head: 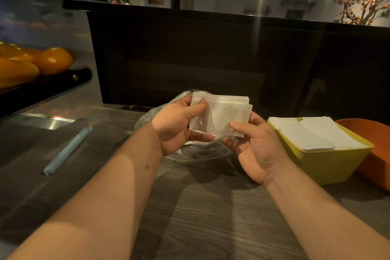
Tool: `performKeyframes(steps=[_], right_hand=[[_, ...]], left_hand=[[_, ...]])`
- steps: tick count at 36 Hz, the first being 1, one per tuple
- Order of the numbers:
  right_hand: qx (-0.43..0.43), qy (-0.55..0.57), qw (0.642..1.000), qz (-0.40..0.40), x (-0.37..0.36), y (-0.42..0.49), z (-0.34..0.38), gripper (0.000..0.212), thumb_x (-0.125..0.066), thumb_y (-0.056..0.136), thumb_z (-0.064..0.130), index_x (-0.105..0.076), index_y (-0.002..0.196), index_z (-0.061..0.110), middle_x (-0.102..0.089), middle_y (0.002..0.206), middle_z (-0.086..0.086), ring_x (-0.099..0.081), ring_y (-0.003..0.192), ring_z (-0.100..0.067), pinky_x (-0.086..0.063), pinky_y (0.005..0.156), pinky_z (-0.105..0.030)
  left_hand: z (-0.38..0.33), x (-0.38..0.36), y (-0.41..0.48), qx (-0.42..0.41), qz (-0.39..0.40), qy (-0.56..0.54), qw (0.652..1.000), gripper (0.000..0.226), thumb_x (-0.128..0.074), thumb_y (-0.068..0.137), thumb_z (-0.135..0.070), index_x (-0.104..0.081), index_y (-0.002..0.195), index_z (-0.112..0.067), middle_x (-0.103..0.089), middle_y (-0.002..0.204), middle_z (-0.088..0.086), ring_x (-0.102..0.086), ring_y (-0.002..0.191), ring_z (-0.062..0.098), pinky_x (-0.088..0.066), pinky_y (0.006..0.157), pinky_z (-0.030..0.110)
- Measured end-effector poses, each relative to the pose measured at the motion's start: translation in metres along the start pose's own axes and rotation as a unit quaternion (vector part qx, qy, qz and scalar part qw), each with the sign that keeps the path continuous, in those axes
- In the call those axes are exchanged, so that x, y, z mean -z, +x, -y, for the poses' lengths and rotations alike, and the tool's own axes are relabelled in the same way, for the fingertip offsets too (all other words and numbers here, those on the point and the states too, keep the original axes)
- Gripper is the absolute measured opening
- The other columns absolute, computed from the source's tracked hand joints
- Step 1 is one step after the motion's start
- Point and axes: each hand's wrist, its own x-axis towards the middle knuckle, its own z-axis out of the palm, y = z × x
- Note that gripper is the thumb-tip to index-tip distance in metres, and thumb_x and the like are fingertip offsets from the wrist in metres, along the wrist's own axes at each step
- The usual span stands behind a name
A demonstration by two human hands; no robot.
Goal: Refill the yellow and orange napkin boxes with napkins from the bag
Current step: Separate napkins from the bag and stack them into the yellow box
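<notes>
1. The left hand [177,126] grips the left end of a stack [221,116] of white napkins. Its thumb lies flat on the top sheet and its fingers [202,137] are curled underneath.
2. The right hand [255,150], palm turned up, pinches the stack's near right corner. The thumb is on top and the other fingers are bent below the stack.
3. Both hands hold the stack in the air, clear of the worktop [190,207]. It is slightly tilted, and a few sheets are out of line at its right edge.
4. The bag [147,118], clear and crumpled, lies on the worktop directly under the hands and the stack. What it holds cannot be made out.
5. The yellow box [320,164] stands on the worktop just right of the right hand. It is filled to the rim with white napkins [312,133] in two piles side by side.
6. The orange box [377,154] sits right behind the yellow box on its far right side and is cut off by the picture edge. Whether the two touch cannot be told, and its inside is not visible.
7. A blue stick [65,150] lies slantwise on the worktop at the left, well apart from the bag.
8. At the far left, orange-yellow fruit [52,59] rests on a dark perforated shelf [48,91] above the worktop.
9. A dark panel [190,59] rises behind the worktop, beyond the bag.
</notes>
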Motion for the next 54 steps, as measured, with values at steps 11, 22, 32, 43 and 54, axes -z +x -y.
performKeyframes(steps=[11, 22, 32, 43, 54], right_hand=[[0.037, -0.060, 0.998, 0.005, -0.004, -0.001, -0.004, 0.020, -0.067, 0.092, 0.005, -0.069, 0.104, 0.021, -0.077, 0.097, 0.001, -0.074, 0.094, -0.017, -0.061, 0.075, -0.031], [0.362, -0.326, 0.861, -0.144, 0.002, -0.004, -0.004, 0.010, -0.068, 0.094, 0.021, -0.064, 0.091, 0.030, -0.068, 0.088, 0.008, -0.065, 0.086, -0.008, -0.056, 0.065, -0.019], [0.339, -0.316, 0.876, -0.133, -0.001, -0.004, -0.006, 0.012, -0.069, 0.092, 0.015, -0.066, 0.090, 0.026, -0.068, 0.083, 0.009, -0.065, 0.082, -0.009, -0.056, 0.063, -0.021], [0.329, -0.314, 0.882, -0.122, -0.001, -0.005, -0.007, 0.004, -0.068, 0.091, 0.013, -0.067, 0.090, 0.016, -0.066, 0.080, 0.007, -0.062, 0.077, -0.008, -0.050, 0.060, -0.015], [0.320, -0.308, 0.888, -0.119, -0.001, -0.005, -0.008, 0.007, -0.069, 0.090, 0.012, -0.067, 0.089, 0.019, -0.066, 0.079, 0.006, -0.063, 0.077, -0.009, -0.053, 0.059, -0.018]], left_hand=[[-0.003, 0.002, 0.002, -0.018, -0.005, 0.055, 0.998, 0.044, -0.058, 0.095, -0.040, -0.064, 0.126, -0.009, -0.063, 0.131, 0.017, -0.071, 0.105, 0.029, -0.062, 0.071, 0.037], [0.000, 0.016, 0.001, -0.047, -0.129, 0.575, 0.806, 0.024, -0.054, 0.093, -0.023, -0.071, 0.077, -0.018, -0.069, 0.075, -0.002, -0.065, 0.076, 0.015, -0.048, 0.062, 0.028], [0.024, 0.034, 0.017, -0.001, -0.128, 0.714, 0.689, 0.082, -0.089, 0.070, -0.046, -0.048, 0.139, -0.033, -0.045, 0.142, -0.004, -0.044, 0.131, 0.024, -0.045, 0.107, 0.042], [0.024, 0.046, 0.019, 0.024, -0.141, 0.676, 0.723, 0.055, -0.067, 0.086, -0.010, -0.045, 0.128, -0.039, -0.060, 0.112, -0.003, -0.061, 0.095, 0.022, -0.057, 0.088, 0.043], [0.029, 0.050, 0.023, -0.006, -0.170, 0.654, 0.737, 0.034, -0.072, 0.091, -0.023, -0.062, 0.120, -0.035, -0.065, 0.110, -0.002, -0.061, 0.097, 0.020, -0.053, 0.085, 0.034]])
